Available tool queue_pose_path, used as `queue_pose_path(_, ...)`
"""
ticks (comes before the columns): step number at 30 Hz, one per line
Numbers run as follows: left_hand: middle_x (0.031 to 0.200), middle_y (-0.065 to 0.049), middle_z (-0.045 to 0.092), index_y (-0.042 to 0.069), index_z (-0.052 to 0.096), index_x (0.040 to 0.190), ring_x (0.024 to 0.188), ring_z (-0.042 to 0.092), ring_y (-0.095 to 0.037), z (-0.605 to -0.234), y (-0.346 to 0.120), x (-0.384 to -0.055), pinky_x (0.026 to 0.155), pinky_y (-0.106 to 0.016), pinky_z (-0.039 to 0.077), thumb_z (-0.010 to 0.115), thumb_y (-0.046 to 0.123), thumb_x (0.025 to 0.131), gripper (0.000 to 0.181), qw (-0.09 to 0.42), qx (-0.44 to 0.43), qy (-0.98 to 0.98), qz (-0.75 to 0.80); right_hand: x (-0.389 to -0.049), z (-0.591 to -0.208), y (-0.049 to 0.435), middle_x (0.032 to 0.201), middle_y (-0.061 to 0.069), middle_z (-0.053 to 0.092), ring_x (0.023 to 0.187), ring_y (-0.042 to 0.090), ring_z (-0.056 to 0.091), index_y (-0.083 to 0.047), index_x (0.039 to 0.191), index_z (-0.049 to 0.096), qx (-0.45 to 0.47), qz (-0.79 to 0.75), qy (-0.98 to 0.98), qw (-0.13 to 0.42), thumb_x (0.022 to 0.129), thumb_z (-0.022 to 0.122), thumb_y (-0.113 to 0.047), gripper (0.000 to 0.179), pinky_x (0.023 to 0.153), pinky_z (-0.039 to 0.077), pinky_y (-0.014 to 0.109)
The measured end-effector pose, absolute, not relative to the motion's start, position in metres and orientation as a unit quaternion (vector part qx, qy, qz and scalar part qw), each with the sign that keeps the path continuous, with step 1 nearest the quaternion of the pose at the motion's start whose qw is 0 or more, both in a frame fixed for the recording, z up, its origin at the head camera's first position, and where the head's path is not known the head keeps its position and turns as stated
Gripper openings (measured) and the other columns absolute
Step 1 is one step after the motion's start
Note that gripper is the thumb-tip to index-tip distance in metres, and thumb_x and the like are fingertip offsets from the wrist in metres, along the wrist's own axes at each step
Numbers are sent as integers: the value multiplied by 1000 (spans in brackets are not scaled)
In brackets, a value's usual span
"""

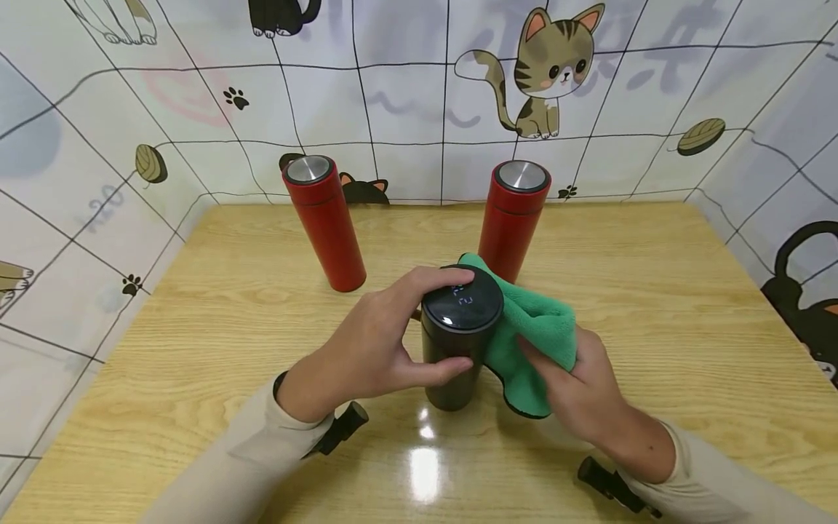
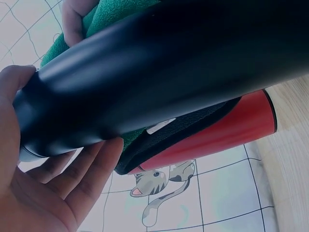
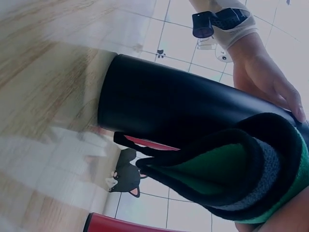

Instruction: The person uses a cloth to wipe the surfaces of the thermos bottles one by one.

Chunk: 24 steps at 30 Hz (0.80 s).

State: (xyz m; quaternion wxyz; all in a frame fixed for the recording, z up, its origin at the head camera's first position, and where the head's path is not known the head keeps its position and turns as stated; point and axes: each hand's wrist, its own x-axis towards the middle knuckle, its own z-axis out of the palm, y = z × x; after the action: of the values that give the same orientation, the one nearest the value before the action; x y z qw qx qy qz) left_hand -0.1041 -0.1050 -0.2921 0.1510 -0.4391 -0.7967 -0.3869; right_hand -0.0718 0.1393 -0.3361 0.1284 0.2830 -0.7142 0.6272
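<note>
A black thermos bottle [image 1: 452, 382] stands upright at the middle of the wooden table, lit digits showing on its glossy lid [image 1: 468, 309]. Around its upper part curls my left hand [image 1: 376, 346], thumb on the near side and a finger over the lid's edge. My right hand [image 1: 589, 389] grips a folded green cloth [image 1: 533, 316] with a dark border, held against the bottle's right side. Seen from the left wrist, the cloth [image 2: 120, 14] lies behind the bottle [image 2: 145, 77]. In the right wrist view the cloth's folds [image 3: 207, 169] overlap the bottle's side [image 3: 169, 96].
Two red bottles with silver lids stand farther back, one at the left [image 1: 327, 225] and one at the right [image 1: 513, 218], just behind the cloth. A wall sheet with cartoon cats [image 1: 406, 102] borders the back and sides of the wooden table [image 1: 216, 320].
</note>
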Motion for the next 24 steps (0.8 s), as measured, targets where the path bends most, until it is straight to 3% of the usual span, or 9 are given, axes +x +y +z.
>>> queue_pose_path(7, 128, -7, 62, 12, 42, 141, 108, 67, -13, -292, -106, -104, 88, -18, 56, 86, 27, 76, 80, 132, -445, -791, -398, -72, -337, 138, 137, -2, 63, 117, 7, 65, 1, 139, 56, 282, 627, -721, 82, 94, 50, 15, 48, 94, 55, 20)
queue_pose_path(14, 130, -7, 56, 16, 47, 141, 116, 60, -14, -291, -107, -105, 95, -25, 55, 86, 28, 76, 76, 130, -440, -795, -398, -70, -336, 139, 133, -1, 66, 115, 6, 65, 4, 135, 59, 288, 622, -716, 133, 92, 53, 15, 45, 93, 53, 16)
queue_pose_path(21, 128, -8, 54, 16, 50, 139, 116, 59, -16, -289, -107, -105, 99, -28, 53, 85, 28, 75, 74, 154, -443, -794, -387, -72, -333, 140, 138, -6, 61, 115, 6, 66, -6, 143, 54, 268, 599, -753, 54, 97, 49, 10, 49, 93, 55, 20)
queue_pose_path(24, 127, -7, 55, 14, 48, 140, 114, 61, -15, -289, -107, -105, 98, -26, 53, 83, 27, 75, 75, 147, -449, -793, -384, -72, -334, 140, 137, -7, 62, 115, 6, 65, -6, 142, 55, 268, 594, -757, 53, 96, 50, 11, 49, 94, 55, 20)
